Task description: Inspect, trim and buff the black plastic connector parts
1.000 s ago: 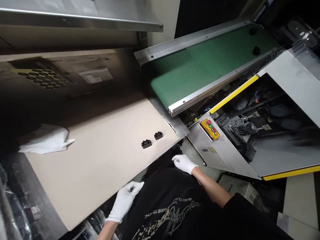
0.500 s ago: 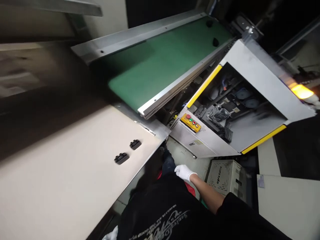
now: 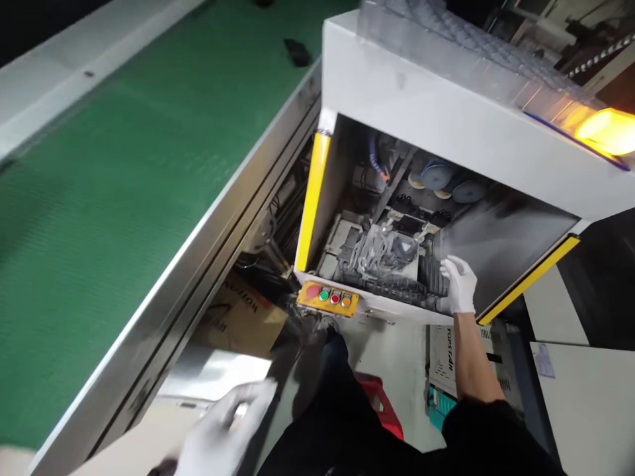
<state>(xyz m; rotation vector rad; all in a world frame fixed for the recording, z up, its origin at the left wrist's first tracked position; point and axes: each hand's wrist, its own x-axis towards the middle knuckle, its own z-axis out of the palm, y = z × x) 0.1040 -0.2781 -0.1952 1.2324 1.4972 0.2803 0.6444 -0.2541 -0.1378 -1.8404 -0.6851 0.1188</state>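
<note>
We are looking down on the green conveyor belt [image 3: 99, 192], which is filling the whole left half of the frame, with one small dark piece [image 3: 297, 51] lying on it near the top centre. To its right, the white machine housing [image 3: 446, 112] is taking up the upper right, its opening edged by yellow strips and an amber lamp [image 3: 608, 129] glowing at the far right edge.

Inside that opening, at the centre of the frame, the dark mechanism [image 3: 381, 254] is sitting in shadow, with black ribbed parts along its lower edge. Our right hand [image 3: 459, 284], in a white glove, is reaching into the lower right of the opening with the fingers spread loosely and resting against the black ribbed part [image 3: 429, 277]; it is gripping nothing that we can see. Our left hand [image 3: 218, 433], also gloved, is blurred at the bottom left over the pale table [image 3: 129, 453]; we cannot tell whether it is open or closed.

Just below the opening, the yellow button panel [image 3: 327, 299] is sitting left of the right hand.

We are judging the main risk to be the right hand itself: with the lamp lit, the machine may be live, and a glove fingertip could be caught if the parts start moving. A knee or sleeve brushing the buttons could cause that.
</note>
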